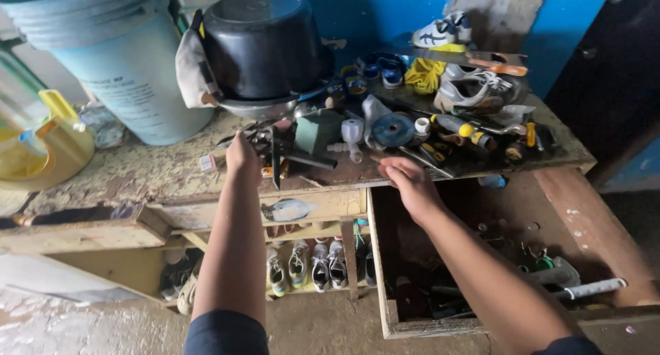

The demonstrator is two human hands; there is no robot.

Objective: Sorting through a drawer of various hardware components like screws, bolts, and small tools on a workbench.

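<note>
**Reaching into a cluttered bench top**

Reaching forward at the centre of the frame, the left hand (242, 156) is closing on a heap of dark metal tools (278, 149) lying on the worn, paint-flecked wooden bench (137, 173); its fingers are hidden behind the knuckles, so whether they are actually clamped on anything cannot be told. The right hand (407, 183) is hovering, fingers spread and holding nothing, over the bench's front edge just above the pulled-out wooden drawer (385, 272) at lower right.

The risk, as I judge it, is sitting in the crowding: the metal pieces are overlapping and interlocking, so pulling one out could be dragging neighbours off the edge and into the drawer or onto the floor. Sharp ends could also be catching fingers. The grey grinding disc (393, 129) and white plastic pipe fitting (352, 131) are resting close by, easily knocked.

The heap itself is looking dark, rusty and tangled, with thin rods jutting towards the bench's front. Behind it, an upturned black pot (261, 42) is sitting on a metal bowl, beside a pale blue plastic bucket (130, 73) at upper left.
</note>
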